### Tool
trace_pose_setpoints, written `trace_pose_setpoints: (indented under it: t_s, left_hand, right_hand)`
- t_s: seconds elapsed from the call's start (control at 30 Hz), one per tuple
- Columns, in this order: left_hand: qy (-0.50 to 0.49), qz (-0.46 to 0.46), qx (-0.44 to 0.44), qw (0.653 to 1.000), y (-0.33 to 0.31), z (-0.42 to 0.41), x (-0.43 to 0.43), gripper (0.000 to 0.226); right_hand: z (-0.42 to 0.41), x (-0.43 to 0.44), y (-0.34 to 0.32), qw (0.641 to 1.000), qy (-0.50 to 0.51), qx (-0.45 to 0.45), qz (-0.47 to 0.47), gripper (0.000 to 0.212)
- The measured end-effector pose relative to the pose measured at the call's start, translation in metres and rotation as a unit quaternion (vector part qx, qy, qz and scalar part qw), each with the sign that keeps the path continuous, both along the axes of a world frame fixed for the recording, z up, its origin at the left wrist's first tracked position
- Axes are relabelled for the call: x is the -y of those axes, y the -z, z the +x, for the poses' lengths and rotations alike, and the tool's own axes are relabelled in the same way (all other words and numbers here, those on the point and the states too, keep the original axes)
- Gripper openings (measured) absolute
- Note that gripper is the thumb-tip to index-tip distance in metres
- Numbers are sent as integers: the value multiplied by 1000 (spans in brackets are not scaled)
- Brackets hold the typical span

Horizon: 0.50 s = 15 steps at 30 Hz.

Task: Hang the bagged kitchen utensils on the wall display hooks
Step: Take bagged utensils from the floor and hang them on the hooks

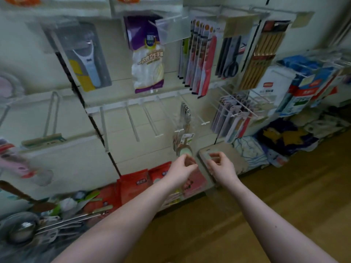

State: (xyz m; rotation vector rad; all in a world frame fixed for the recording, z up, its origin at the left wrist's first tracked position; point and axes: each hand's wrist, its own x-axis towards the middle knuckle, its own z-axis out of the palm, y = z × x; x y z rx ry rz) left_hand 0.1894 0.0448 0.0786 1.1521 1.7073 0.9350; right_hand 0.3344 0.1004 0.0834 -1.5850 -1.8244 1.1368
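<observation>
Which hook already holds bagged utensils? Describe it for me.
Start at the purple glove pack on the wall. In the white hook row beneath, look slightly right. That hook alone carries bagged utensils with a green disc; its neighbours are bare.

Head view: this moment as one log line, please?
bagged utensil: hanging on hook | left hand: pinching its lower end | right hand: curled alongside, hold unclear

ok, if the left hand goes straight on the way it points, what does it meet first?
The left hand points up and forward. First in line is the hung utensil bag, its green end just beyond. Depth is unclear; they may be touching.
</observation>
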Motion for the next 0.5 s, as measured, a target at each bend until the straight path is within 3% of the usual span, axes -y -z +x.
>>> trace_pose_setpoints:
  t_s: [0.2, 0.3, 0.4, 0.5]
  left_hand:
    - [-39, -66, 12, 997, 15, -12, -53, 28]
    - [-84, -53, 29, 995, 17, -10, -89, 25]
    - [-131, -57, 46, 989, 14, 0, -127, 57]
    - [-221, -47, 42, 973, 25, 11, -173, 62]
  right_hand:
    - [-13, -69, 17, 999, 11, -1, -33, 29]
    - [-19, -113, 27, 999, 0, -2, -43, 27]
    - [-23, -159, 38, 998, -22, -21, -47, 27]
    - [-23, -197, 46, 997, -37, -39, -59, 26]
